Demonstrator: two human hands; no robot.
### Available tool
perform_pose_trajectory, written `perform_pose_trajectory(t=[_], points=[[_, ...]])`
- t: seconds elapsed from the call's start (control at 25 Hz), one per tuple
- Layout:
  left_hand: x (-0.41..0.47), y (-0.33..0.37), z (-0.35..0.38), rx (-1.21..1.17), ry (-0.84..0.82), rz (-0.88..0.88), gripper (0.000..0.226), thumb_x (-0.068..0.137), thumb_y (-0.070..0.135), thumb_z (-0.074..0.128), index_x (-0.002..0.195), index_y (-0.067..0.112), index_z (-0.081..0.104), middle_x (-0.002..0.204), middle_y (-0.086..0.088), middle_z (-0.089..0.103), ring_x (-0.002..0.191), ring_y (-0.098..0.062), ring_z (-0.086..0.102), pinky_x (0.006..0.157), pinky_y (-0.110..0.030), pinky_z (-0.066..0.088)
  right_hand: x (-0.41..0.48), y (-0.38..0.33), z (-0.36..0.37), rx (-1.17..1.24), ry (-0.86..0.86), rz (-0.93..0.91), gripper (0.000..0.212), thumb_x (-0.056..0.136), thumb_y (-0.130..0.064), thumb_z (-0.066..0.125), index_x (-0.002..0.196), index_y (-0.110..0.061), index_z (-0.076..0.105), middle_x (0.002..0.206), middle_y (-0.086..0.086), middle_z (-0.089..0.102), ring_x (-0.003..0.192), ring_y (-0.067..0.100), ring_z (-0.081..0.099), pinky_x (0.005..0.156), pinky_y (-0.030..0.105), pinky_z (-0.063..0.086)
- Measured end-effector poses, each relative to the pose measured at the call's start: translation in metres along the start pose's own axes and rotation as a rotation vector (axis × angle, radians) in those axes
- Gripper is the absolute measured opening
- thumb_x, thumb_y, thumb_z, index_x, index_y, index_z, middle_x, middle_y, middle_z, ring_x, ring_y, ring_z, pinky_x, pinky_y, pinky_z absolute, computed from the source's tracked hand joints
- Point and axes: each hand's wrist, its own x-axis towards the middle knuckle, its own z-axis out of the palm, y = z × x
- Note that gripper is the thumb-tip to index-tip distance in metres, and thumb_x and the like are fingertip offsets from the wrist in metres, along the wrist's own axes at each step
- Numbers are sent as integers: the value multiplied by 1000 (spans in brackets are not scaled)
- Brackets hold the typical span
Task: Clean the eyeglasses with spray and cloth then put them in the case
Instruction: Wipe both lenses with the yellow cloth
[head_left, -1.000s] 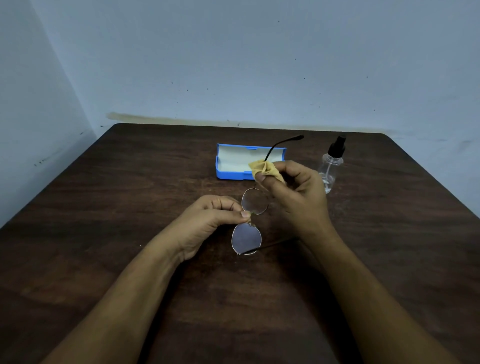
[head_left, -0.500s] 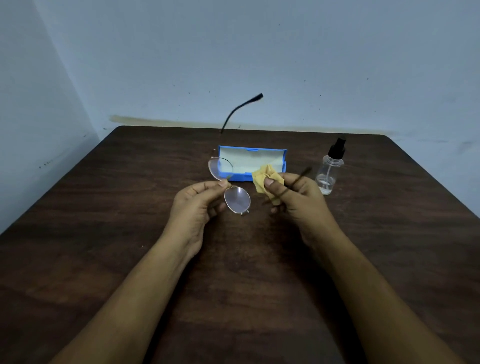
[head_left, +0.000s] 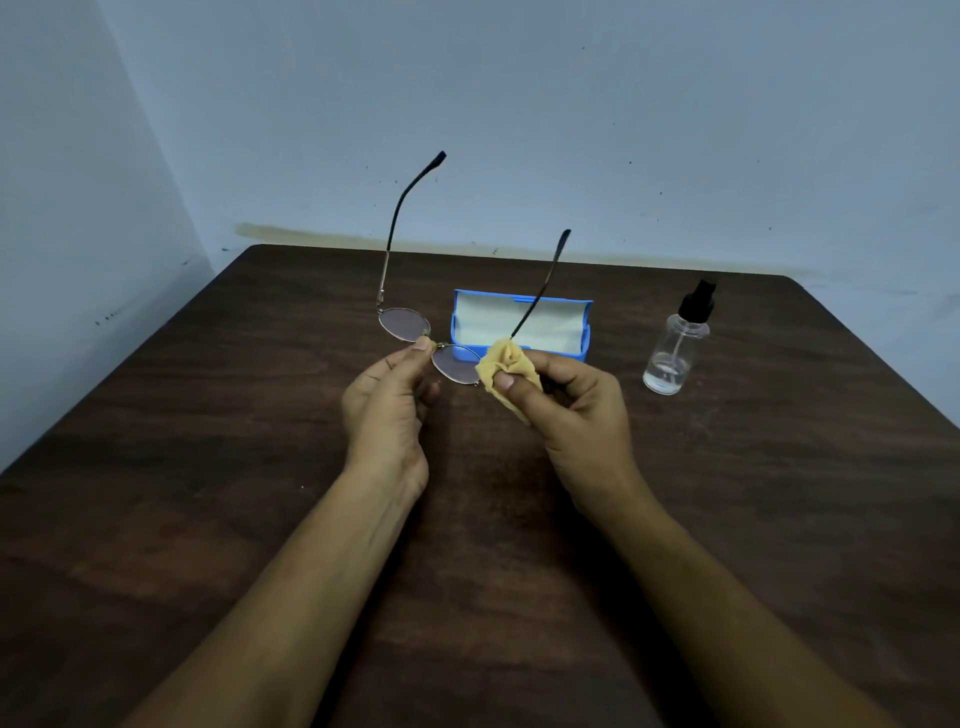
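While left hand (head_left: 387, 410) pinches eyeglasses (head_left: 404, 325) bridge, right hand (head_left: 582, 415) grips cloth (head_left: 506, 364) against lens | case (head_left: 586, 338) open behind

Your dark wooden table (head_left: 208, 519) bears an open blue case (head_left: 488, 322). You see a spray bottle (head_left: 671, 353) upright to its right.

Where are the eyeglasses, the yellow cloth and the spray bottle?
eyeglasses (head_left: 404, 323), head view, on the fully uncovered lens.
yellow cloth (head_left: 506, 364), head view, on its bunched-up middle.
spray bottle (head_left: 672, 353), head view, on its clear body below the black cap.
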Motion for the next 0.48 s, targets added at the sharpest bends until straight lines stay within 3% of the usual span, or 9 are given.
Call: perform_pose_trajectory(t=[0.16,0.32,0.48], points=[[-1,-7,0,27,-40,14,3,88,14,76,85,13,75,77,1,72,70,-7,61,65,-19,49,-1,4,3,-25,17,-10,13,90,-3,73,102,-5,79,88,-2,79,80,5,69,73,21,52],[-1,-8,-1,24,-58,15,6,89,13,75,92,8,74,75,0,72,66,-7,63,58,-16,52,-1,0,3,11,18,-45,8,93,-3,70,98,-3,77,81,-4,74,75,4,63,68,21,49],[2,-3,-4,37,-43,3,3,89,15,75,90,12,74,76,2,74,66,-5,63,63,-18,50,2,-6,-7,113,91,9,14,95,-1,66,96,-10,76,79,-7,75,72,1,65,64,18,50]])
